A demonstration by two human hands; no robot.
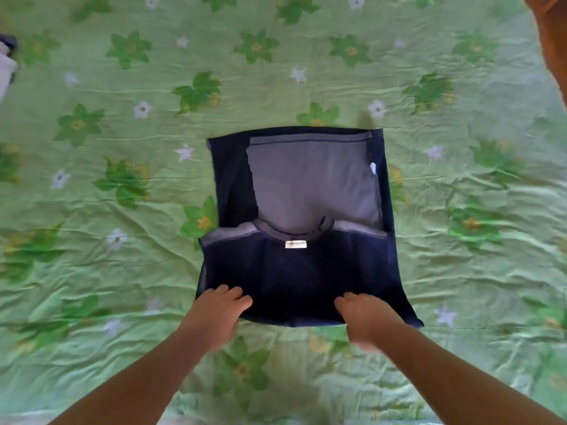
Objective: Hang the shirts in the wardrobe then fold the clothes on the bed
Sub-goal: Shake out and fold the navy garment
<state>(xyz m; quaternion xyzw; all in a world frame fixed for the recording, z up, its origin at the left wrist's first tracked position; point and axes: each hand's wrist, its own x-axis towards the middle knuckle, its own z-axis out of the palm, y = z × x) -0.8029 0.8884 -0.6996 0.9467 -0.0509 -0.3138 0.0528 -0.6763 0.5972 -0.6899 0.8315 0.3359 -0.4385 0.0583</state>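
1. Head view, nearest first: two bare forearms reach out over the bed. The left hand (219, 314) and right hand (365, 320) are set well apart on the near edge of a navy shirt (294, 280), one toward each corner. That spacing probably lets the edge lift level rather than sag in the middle.
2. The fingers (236, 294) of both hands curl down onto the cloth and are clamped on that near edge. The thumbs are hidden, so I judge this a pinch with the thumbs beneath rather than a flat press. The right hand is slightly blurred.
3. The shirt lies flat on the green floral bedsheet (122, 271), about mid-bed and straight ahead of the person. Its neck label (295, 244) faces up just beyond the hands, and the neckline opens away from them.
4. Beyond the collar a grey panel (313, 179) lies over the navy, with a stitched hem along the far edge. The outline is roughly square, so the fold looks partly done. Carrying the near edge over toward that hem seems the likely next fold.
5. A small white tag (373, 168) sticks out at the panel's right side.
6. Farthest off, a pale garment (6, 65) sits at the left border, mostly out of frame and perhaps waiting its turn. A brown-orange surface (549, 32) fills the top right corner; I cannot tell what it is. No wardrobe shows.
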